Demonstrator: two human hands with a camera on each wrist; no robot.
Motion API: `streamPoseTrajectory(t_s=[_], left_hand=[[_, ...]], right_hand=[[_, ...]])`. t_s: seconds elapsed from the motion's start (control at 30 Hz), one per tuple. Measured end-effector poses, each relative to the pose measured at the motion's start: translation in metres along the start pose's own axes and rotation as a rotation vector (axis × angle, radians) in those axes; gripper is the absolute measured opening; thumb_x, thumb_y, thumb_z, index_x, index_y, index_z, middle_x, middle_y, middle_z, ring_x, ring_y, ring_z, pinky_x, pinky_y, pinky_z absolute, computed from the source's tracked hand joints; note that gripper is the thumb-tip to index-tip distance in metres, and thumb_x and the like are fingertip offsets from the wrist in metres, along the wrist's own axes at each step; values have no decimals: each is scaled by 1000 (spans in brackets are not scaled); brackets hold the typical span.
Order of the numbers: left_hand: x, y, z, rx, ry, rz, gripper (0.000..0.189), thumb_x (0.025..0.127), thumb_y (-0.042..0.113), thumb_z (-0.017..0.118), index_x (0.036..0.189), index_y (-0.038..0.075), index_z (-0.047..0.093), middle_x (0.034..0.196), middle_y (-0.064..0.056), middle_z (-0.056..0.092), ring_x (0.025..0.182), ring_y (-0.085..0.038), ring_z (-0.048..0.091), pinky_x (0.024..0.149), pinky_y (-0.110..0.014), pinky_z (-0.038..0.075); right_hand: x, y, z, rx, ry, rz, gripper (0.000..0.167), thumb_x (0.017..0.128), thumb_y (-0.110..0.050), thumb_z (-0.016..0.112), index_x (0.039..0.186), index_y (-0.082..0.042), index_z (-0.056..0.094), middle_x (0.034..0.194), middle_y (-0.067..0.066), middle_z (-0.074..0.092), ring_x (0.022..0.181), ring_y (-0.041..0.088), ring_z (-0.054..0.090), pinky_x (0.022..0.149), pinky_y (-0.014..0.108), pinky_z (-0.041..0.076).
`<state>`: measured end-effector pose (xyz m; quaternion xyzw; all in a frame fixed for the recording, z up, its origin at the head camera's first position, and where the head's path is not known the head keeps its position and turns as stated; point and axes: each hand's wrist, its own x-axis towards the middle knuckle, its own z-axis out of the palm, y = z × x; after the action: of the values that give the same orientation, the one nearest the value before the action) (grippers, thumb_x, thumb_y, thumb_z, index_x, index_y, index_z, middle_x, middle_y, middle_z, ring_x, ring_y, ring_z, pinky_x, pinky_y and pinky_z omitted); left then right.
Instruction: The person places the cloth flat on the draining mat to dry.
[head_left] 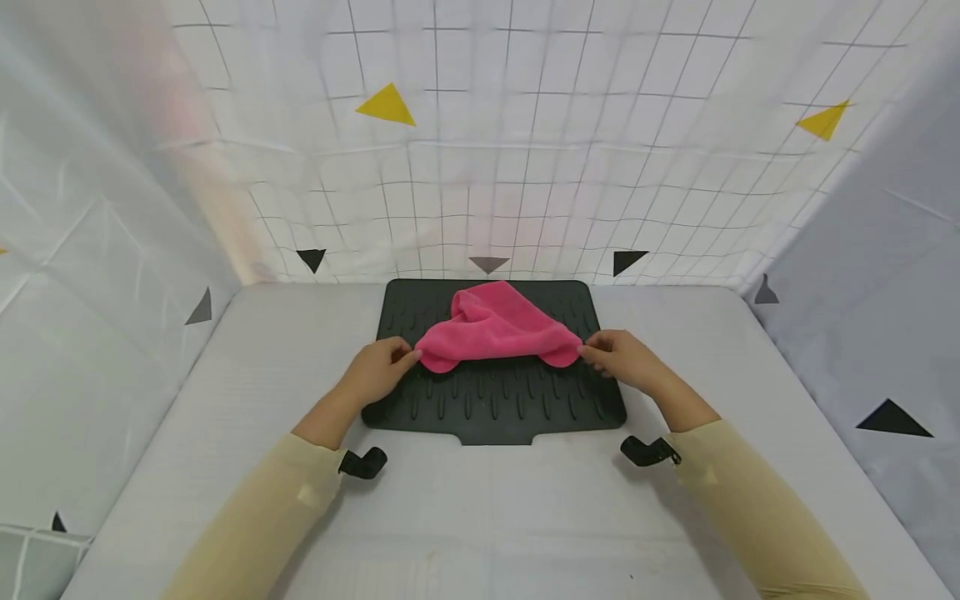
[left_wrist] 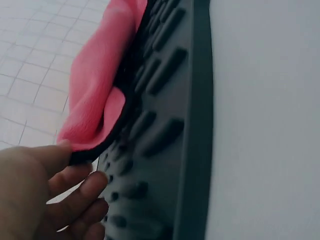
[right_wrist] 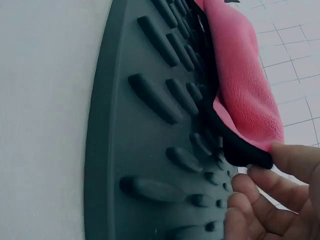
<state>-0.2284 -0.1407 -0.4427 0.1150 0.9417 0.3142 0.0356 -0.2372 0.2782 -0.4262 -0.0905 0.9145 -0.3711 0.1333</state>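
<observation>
A pink cloth (head_left: 502,325), soft and bunched toward its far side, lies over the dark ridged mat (head_left: 495,408). At its left corner my left hand (head_left: 381,367) pinches the edge between thumb and forefinger. My right hand (head_left: 621,357) pinches the opposite corner the same way. In the left wrist view the cloth (left_wrist: 95,85) shows a black border, and the other fingers curl loosely beneath it. Seen from the right wrist, the held corner of the cloth (right_wrist: 245,90) is raised off the mat's ridges (right_wrist: 155,100). The near edge stretches between both hands, and folds hide part of the cloth.
The mat rests on a white table (head_left: 435,517), with a tab on its near edge. White sheeting with a grid (head_left: 525,125) rises behind, marked by yellow and black triangles. Side sheets stand left and right. Black wrist-mounted devices (head_left: 363,463) jut from both sleeves.
</observation>
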Motion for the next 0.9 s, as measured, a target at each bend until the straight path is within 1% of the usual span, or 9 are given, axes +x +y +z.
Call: streamPoseTrajectory(t_s=[0.1,0.23,0.3,0.37,0.43,0.5,0.63,0.7,0.9], left_hand=[[-1,6,3,-70,45,-54,32,101,36,61,107,5,67,89,-7,66,77,-20,57,66,-34,47],[-1,14,6,-159,126,-104,34,100,36,63,110,4,62,103,-13,72,88,-26,63,75,-40,52],[0,15,8,-204,164,-114,35,99,35,64,113,3,59,108,-15,72,94,-27,65,79,-42,52],[2,16,11,-251,198,-117,34,99,32,65,115,4,55,108,-15,73,95,-26,65,79,-40,51],[3,16,14,-288,221,-98,35,99,30,66,119,5,53,107,-14,73,94,-26,65,77,-38,51],[4,16,15,-302,214,-70,35,99,27,66,123,7,52,105,-13,73,91,-25,64,75,-35,50],[4,17,15,-295,149,-7,36,100,22,65,132,10,55,106,-13,68,90,-25,60,74,-34,49],[4,17,14,-294,125,17,34,100,20,64,132,11,58,109,-13,66,93,-25,60,76,-35,50],[4,11,7,-344,148,87,33,100,16,64,132,9,62,112,-14,66,99,-27,63,84,-38,54]], right_hand=[[1,-2,1,67,51,24,38,103,-28,58,119,7,59,105,20,69,90,28,65,80,35,57],[4,-7,4,142,124,57,42,102,-27,61,124,8,54,112,25,68,96,33,69,86,38,57],[5,-10,6,186,154,63,41,101,-24,62,126,7,52,117,26,67,98,33,69,86,37,57],[6,-13,8,220,178,55,41,100,-22,64,127,6,50,120,26,66,99,33,69,86,35,57],[7,-15,10,246,195,32,41,100,-20,65,128,5,50,120,26,66,98,33,68,84,32,57],[8,-16,11,258,201,2,42,99,-19,66,129,4,49,118,25,66,98,32,67,83,30,57],[10,-18,14,261,208,-44,43,96,-18,69,130,2,51,112,22,64,96,29,65,82,29,56],[10,-18,15,272,213,-54,40,96,-15,70,129,0,53,110,20,63,96,29,63,82,30,56],[11,-22,10,337,254,-90,33,98,-10,66,128,-1,58,111,20,59,99,32,64,84,38,58]])
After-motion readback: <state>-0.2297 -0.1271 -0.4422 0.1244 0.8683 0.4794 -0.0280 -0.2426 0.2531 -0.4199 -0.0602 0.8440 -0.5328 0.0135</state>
